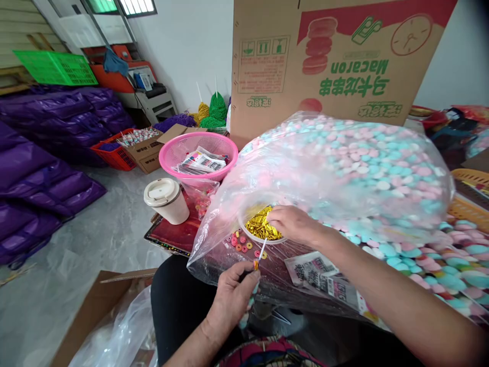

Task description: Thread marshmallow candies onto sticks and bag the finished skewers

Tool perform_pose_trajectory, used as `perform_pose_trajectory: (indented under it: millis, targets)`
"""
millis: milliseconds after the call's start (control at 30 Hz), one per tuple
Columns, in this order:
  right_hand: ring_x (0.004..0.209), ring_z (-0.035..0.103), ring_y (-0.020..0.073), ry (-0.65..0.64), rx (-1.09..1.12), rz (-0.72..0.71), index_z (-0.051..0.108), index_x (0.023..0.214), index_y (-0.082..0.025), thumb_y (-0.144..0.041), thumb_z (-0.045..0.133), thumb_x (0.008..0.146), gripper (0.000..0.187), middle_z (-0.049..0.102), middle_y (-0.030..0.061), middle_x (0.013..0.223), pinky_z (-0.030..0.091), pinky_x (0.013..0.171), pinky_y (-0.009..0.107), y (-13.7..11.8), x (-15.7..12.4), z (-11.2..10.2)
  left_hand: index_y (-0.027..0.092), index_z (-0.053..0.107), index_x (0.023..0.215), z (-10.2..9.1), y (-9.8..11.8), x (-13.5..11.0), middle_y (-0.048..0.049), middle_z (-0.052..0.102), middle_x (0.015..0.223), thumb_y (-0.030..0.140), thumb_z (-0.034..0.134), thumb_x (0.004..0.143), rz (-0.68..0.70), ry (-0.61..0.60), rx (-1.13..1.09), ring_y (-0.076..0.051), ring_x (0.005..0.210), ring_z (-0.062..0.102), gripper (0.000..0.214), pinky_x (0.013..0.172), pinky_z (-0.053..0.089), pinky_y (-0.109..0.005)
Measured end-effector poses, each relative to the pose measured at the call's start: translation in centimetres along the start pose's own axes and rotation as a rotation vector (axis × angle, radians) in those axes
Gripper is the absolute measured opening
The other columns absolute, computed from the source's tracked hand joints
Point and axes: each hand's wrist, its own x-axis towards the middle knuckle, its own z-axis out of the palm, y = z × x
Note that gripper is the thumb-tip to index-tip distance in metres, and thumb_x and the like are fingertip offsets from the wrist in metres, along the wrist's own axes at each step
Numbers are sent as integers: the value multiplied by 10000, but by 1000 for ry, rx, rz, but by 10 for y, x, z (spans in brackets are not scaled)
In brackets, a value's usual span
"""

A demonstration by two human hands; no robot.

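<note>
My left hand (234,291) is shut on a thin white stick (262,251) with small candy rings threaded at its lower end. My right hand (292,223) reaches into a round bowl of gold foil pieces (257,224), fingers pinched among them. A few loose pink and yellow rings (240,243) lie just left of the bowl on the clear plastic. Behind both hands a big clear bag of pink, blue and white candies (355,168) bulges over the work surface.
A lidded paper cup (167,200) and a pink basket of packets (198,155) stand to the left. A large Macaron carton (332,56) rises behind. Printed packets (324,278) lie by my right forearm. Purple bags (46,168) and a flattened carton (95,311) cover the floor.
</note>
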Motion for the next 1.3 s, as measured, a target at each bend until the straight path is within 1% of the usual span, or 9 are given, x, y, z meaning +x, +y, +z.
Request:
perform_pose_trajectory:
  millis: [100, 200, 333, 467, 633, 733, 1000, 1167, 1300]
  targets:
    - [798, 593, 212, -77, -32, -7, 654, 630, -166, -61, 572, 673, 140, 662, 75, 773, 400, 708, 289, -3, 42, 23, 161, 620, 802, -2, 3, 0, -11, 607, 632, 404, 631, 671, -148, 35, -231, -111, 479, 530, 276, 328, 277, -154]
    - [772, 606, 205, -79, 7, -5, 668, 640, -170, -79, 578, 686, 136, 682, 67, 762, 414, 705, 287, 3, 54, 33, 156, 616, 754, -6, 4, 2, -15, 625, 638, 399, 702, 589, -174, 89, -376, -111, 478, 544, 306, 312, 279, -146]
    - [795, 599, 153, 12, 125, -1, 652, 805, -183, -159, 508, 789, 146, 680, 39, 914, 428, 710, 249, 18, 37, 18, 141, 611, 725, -7, 9, 8, -15, 624, 598, 382, 724, 567, -179, 67, -482, -88, 419, 515, 309, 305, 271, -136]
    - [616, 544, 111, 81, 234, 8, 544, 879, -189, -190, 373, 869, 172, 635, -9, 757, 406, 588, 225, 16, 3, 6, 153, 581, 716, 0, 19, 14, -10, 629, 594, 352, 752, 523, -176, 79, -559, -116, 450, 554, 326, 287, 271, -134]
    - [653, 470, 122, 322, 478, -59, 507, 729, -196, -182, 461, 801, 87, 541, -10, 703, 361, 622, 244, -1, -7, 12, 149, 586, 696, 12, 26, 19, 12, 578, 513, 350, 739, 557, -140, 21, -539, -92, 403, 504, 288, 277, 257, -130]
    - [648, 492, 119, 285, 635, -36, 511, 649, -190, -157, 531, 711, 73, 553, -9, 708, 376, 614, 241, -3, 8, 16, 155, 597, 719, 14, 27, 21, 19, 577, 535, 356, 738, 570, -123, 31, -542, -97, 434, 532, 287, 289, 267, -124]
    - [369, 474, 69, 202, 896, 149, 507, 772, -183, -243, 481, 735, 74, 570, -30, 582, 373, 373, 184, 5, 19, 18, 163, 571, 731, 3, 26, 22, 23, 563, 490, 355, 762, 529, -119, 118, -590, -103, 397, 512, 339, 268, 242, -128]
    - [365, 479, 53, 151, 888, 153, 513, 828, -187, -281, 459, 823, 109, 579, -33, 629, 344, 364, 166, -10, -10, 8, 163, 575, 716, 4, 27, 21, 32, 542, 478, 354, 759, 533, -111, 121, -594, -98, 395, 497, 323, 272, 248, -130]
    - [388, 479, 56, 142, 691, -4, 561, 893, -205, -244, 392, 884, 174, 549, -48, 634, 383, 423, 189, -40, -48, 11, 149, 606, 715, 8, 28, 20, 24, 546, 484, 356, 734, 566, -99, 69, -566, -72, 375, 446, 285, 278, 261, -130]
